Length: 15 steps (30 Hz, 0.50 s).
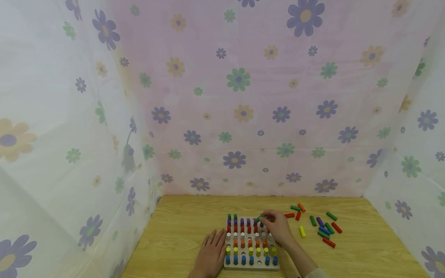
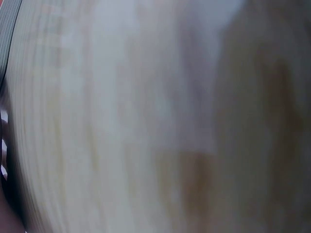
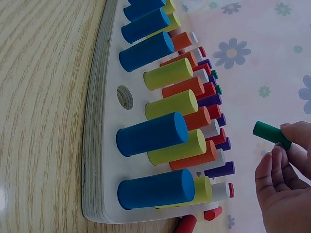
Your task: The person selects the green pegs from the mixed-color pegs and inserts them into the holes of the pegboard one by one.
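A pale wooden peg board stands on the table with rows of coloured pegs upright in it. Between thumb and fingertips my right hand pinches a green peg, held over the board's far right part, near the row of purple pegs. Two green pegs stand in the far left corner. Flat on the table, fingers extended, my left hand rests along the board's left edge. The left wrist view is a blur of pale, wood-like surface. Blue pegs fill most of the nearest row; one hole there shows bare.
Loose pegs lie scattered on the table right of the board, among them a yellow peg, a red peg and a blue peg. Flowered cloth hangs at the back and both sides.
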### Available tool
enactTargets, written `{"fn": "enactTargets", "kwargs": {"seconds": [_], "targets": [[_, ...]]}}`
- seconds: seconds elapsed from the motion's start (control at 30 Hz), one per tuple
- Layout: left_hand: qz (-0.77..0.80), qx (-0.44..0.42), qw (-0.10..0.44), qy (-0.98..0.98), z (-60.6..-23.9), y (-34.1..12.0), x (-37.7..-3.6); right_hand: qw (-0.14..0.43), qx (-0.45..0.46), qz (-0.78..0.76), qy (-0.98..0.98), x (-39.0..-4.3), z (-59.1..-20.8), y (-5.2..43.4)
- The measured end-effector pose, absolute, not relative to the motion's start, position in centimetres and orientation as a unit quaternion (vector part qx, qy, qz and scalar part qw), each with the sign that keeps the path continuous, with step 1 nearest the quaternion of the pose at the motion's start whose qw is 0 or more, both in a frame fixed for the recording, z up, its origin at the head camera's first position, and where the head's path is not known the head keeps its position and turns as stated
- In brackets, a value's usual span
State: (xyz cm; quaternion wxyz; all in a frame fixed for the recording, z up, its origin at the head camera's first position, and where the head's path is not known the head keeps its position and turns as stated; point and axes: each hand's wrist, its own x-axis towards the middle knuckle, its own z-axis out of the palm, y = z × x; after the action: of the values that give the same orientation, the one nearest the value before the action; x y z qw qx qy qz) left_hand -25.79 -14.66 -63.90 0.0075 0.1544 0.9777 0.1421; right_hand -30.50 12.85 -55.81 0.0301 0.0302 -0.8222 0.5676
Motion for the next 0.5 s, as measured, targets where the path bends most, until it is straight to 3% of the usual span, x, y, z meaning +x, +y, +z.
{"fn": "enactTargets", "kwargs": {"seconds": [0.5], "targets": [[0.144,0.157,0.005,0.977,-63.59,-14.68,-25.55,0.029,0.039,0.577,-0.815,-30.76,-55.92,12.15]]}}
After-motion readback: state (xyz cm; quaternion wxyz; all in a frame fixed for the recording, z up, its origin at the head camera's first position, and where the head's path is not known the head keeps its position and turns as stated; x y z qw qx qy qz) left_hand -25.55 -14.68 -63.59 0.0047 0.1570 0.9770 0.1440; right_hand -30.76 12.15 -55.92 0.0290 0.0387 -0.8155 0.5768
